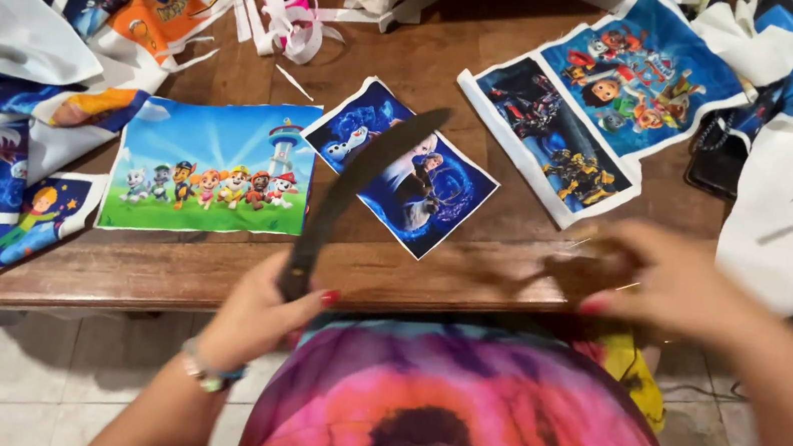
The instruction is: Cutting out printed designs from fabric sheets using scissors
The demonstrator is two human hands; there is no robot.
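Clearly, our left hand (253, 321) is closed around the lower end of a long dark strip (351, 197), something like a strap or a flat curved blade; we cannot tell which, because it is blurred; the fingers wrap it fully and the thumb with red nail presses on its side. From this grip the strip rises up and to the right, over the edge of the wooden table (209, 271); its long axis runs from the hand near our body toward the far middle of the table, and its upper tip stands in front of the small blue printed fabric piece (403, 168) with snow figures. Whether the tip touches that piece or only hangs above it, we cannot say.

Our right hand (671, 282) is at the table edge, well apart from the strip on the right side; it is very blurred; the fingers seem curled around something small and brownish, but we cannot tell what it is, or how tight the hold is. So the left hand is the one on the strip, and the right hand is nearer to the double printed panel (602, 107) with cartoon dogs and robots.

Left of the strip lies a wide printed panel with a green meadow (211, 170); further left a heap of cut fabric pieces (30, 87); near the far edge some pink and white ribbon (292, 8); our tie-dye garment (464, 413) fills the lower part of the view.
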